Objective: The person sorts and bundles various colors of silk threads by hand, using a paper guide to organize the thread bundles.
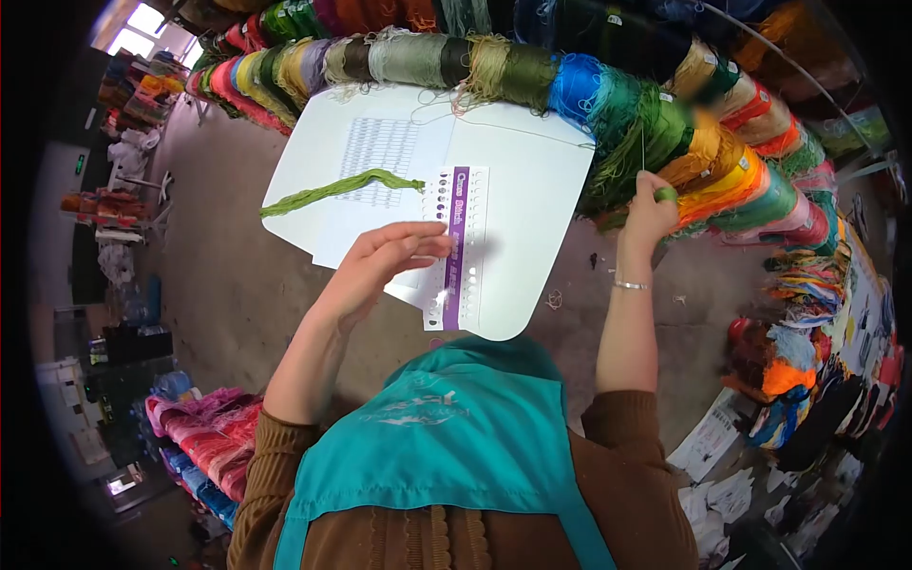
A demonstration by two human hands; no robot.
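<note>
We are standing at a curving row of coloured yarn [408,59], wearing a teal apron [437,418]. In front of us a white board [532,237] is lying against the row, carrying a sheet [380,152] printed with a grid. Our left hand [397,252] is hovering or resting at the card's left side, half open with fingers together and gently bent; we cannot tell whether it is touching. Our right hand [654,204] is closing beside the green yarn, right of the board, pinching a thin thread [643,147] that is running upward, with a small green bundle [667,194] showing at the fingers. The holed card [459,247] is lying on the board, and a green skein [332,193] is stretching left from its upper edge. Its purple strip is reading "Cross Stitch"; the smaller characters, the apron's logo and the yarn tags are staying unreadable.
</note>
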